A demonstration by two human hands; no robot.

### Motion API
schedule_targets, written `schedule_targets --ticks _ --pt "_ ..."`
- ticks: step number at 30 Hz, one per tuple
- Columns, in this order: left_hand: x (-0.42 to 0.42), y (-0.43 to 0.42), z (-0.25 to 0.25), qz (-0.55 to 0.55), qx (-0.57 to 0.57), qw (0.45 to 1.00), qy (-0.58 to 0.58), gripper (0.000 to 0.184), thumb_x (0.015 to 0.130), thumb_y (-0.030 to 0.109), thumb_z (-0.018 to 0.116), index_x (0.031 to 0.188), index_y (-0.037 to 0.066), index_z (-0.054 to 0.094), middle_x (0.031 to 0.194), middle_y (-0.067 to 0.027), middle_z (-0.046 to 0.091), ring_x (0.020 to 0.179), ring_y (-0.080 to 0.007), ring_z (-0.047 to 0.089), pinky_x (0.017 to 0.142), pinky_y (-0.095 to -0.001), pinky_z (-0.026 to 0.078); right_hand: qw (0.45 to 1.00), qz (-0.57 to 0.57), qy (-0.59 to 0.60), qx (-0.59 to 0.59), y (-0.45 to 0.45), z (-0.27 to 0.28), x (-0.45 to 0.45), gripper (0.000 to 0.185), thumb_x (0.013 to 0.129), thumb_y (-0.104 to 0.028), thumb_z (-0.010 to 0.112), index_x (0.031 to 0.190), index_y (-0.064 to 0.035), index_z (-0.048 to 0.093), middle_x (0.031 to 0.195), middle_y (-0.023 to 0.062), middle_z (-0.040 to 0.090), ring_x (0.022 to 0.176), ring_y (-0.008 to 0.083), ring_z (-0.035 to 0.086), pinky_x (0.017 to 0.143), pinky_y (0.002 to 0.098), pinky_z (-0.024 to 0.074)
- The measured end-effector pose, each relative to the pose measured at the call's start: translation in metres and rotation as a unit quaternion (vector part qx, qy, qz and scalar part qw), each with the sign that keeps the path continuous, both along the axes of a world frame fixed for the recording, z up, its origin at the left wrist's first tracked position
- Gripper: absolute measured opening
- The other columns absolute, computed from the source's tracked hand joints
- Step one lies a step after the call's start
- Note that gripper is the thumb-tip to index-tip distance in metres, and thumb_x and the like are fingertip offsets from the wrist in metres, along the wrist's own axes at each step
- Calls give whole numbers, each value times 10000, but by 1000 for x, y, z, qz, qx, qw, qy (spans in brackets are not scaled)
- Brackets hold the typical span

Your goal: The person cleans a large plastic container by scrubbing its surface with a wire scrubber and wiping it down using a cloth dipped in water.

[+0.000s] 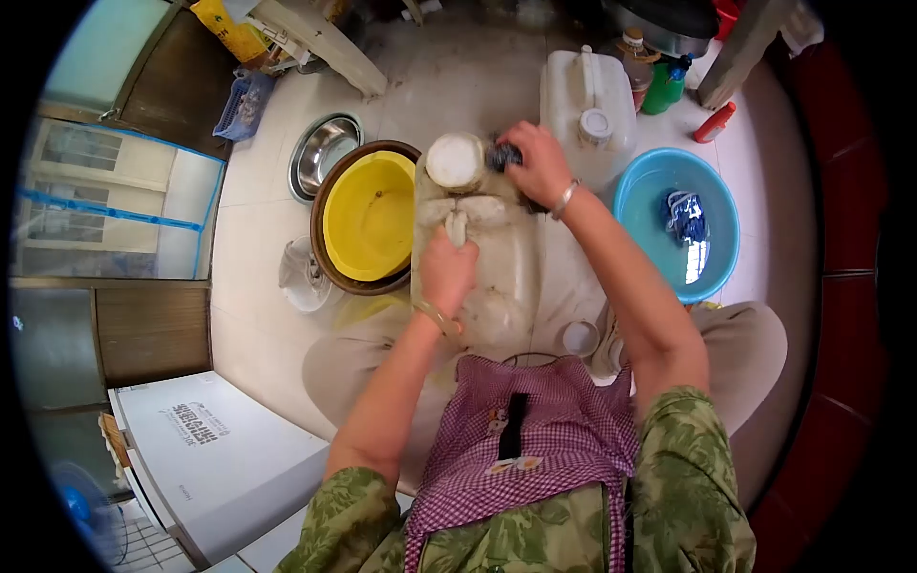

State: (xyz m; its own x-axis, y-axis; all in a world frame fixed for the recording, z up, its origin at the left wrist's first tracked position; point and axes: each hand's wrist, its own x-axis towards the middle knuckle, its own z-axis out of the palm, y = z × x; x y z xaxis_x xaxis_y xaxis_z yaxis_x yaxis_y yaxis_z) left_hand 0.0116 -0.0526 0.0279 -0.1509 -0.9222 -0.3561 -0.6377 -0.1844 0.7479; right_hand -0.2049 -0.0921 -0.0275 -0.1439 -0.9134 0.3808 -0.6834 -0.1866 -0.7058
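Note:
A large, stained, whitish plastic jerrycan [487,277] stands in front of me, a round white cap [456,160] on its far end. My left hand [449,272] is wrapped round the jerrycan's handle [457,227]. Just right of the cap, my right hand [538,164] grips a dark grey scouring pad [502,157] against the jerrycan's far edge. A loose white round lid [581,338] lies on the floor near my knee. Behind my right hand is a second whitish jerrycan [611,86] with a handle and cap.
Left are a yellow basin [368,215] inside a brown one [325,253], a steel bowl [306,158] and a small white bucket [308,282]. Right sits a blue basin [640,248] of water with a dark blue cloth [684,216] in it. Bottles, including a green one [664,91], stand behind.

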Motion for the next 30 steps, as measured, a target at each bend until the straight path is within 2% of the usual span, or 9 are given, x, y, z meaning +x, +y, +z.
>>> schedule_targets --ticks 4,10,14,15,19,23,26,29,30 --pt "23 -20 -7 42 28 999 5 253 846 121 615 1054 -20 586 729 -119 625 534 -199 595 427 -341 489 985 -12 -173 -14 82 -24 35 371 717 -38 623 1087 -52 643 1043 154 603 982 374 562 903 421 475" --pt "57 -44 -18 46 54 995 77 200 858 127 627 1025 22 591 662 -30 527 476 -120 469 381 -293 409 891 -261 -369 40 120 -102 105 382 730 1 587 1109 -35 620 1075 176 600 1064 355 575 946 391 467" --pt "69 -57 -23 14 89 989 114 163 863 127 634 983 31 581 644 -24 514 451 -124 458 378 -281 387 934 -135 -309 -119 113 -61 111 383 723 -10 574 1104 -23 612 1066 176 589 1067 372 556 970 409 445" --pt "69 -57 -20 -6 95 987 131 155 865 127 635 975 33 579 639 -22 510 446 -125 456 378 -280 383 931 -155 -311 -111 110 -88 107 391 745 -39 585 1135 -27 619 1113 183 588 1057 377 565 965 410 457" --pt "61 -54 -10 7 81 990 112 141 872 113 622 978 30 581 632 -19 508 440 -121 454 381 -273 386 844 -330 -363 216 124 -209 98 378 793 -96 627 1164 -27 635 1086 186 616 1026 375 592 930 401 491" --pt "59 -51 -11 11 69 992 101 143 876 110 609 989 25 585 634 -15 508 441 -112 450 378 -260 382 886 -224 -405 -7 101 -142 97 363 780 -81 632 1141 -48 631 1095 181 608 1026 360 592 929 384 484" --pt "59 -54 -13 18 72 995 70 136 881 104 597 991 24 584 625 -15 508 439 -101 446 373 -254 387 922 -182 -326 -99 69 -117 75 378 759 -61 635 1136 -50 630 1101 187 609 1025 376 589 934 401 481" --pt "48 -51 -6 30 55 997 42 119 881 93 585 980 25 579 615 -14 507 437 -95 446 367 -250 385 847 -315 -427 21 53 -244 64 355 776 -98 629 1128 -52 644 1119 189 615 1013 390 594 930 414 488" --pt "46 -49 -2 26 52 998 39 116 880 88 580 978 26 578 613 -12 507 437 -93 446 365 -248 383 846 -340 -372 176 63 -267 52 330 792 -101 637 1118 -48 653 1132 182 620 1007 370 613 925 404 497"
